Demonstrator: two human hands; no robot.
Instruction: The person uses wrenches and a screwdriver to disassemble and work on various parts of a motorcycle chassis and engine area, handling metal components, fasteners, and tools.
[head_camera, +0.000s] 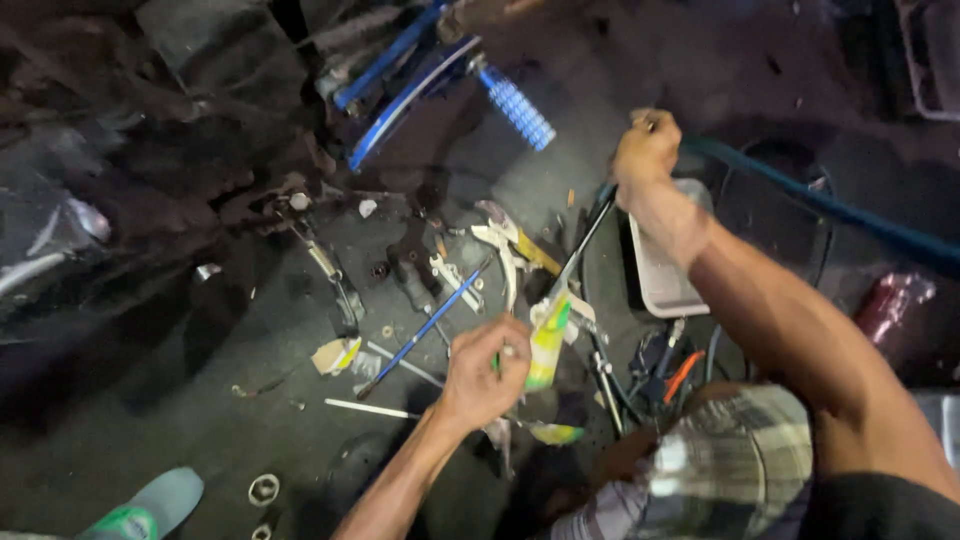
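Floor (200, 400) dark, gritty, strewn with tools and small parts.

Left hand (487, 368) low and central, fingers curled shut around the lower end of a thin dark rod (583, 245); yellow-green bottle (547, 345) just beside the knuckles, on the far side, touching or nearly touching them; cannot tell which.

Right hand (647, 150) raised well above and beyond the left hand, closed in a fist around the upper end of the same rod, which runs at a slant between the two hands. Small metal tip visible at the top of the fist.

Blue hose (850, 215) leading away from beside the right hand toward the outer side. White tray (660, 280) on the floor below the right wrist.

Blue-handled tool (435, 320) lying on the floor just to the outer side of the left hand, slanted. Wrenches (500, 250) scattered beyond the left hand. Blue frame (400, 95) with ribbed blue grip (517, 108) well beyond both hands. Sockets (263, 489) on the floor near the left forearm. Plaid cloth (730, 460) under the right forearm.
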